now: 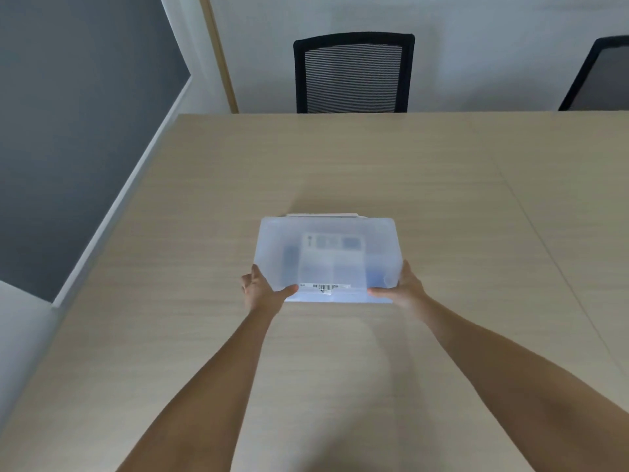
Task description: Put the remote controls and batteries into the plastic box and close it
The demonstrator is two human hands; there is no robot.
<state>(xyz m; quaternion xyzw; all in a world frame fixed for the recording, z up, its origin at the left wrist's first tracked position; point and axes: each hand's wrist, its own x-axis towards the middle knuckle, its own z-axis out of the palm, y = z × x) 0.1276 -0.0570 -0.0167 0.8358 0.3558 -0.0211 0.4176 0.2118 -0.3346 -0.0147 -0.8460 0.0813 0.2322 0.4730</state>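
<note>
Now | plastic box point(328, 257) mid-table, lid on | left hand point(262, 291) and right hand point(405, 287) clasp its near corners | I judge it light, slick, slightly flexible; grip corners.

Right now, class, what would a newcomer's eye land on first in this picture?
First, the translucent plastic box at the middle of the pale wooden table, its lid on and a barcode label facing up. The left hand and right hand grip its near corners. Beyond the table's far edge stands a black mesh-backed chair.
</note>
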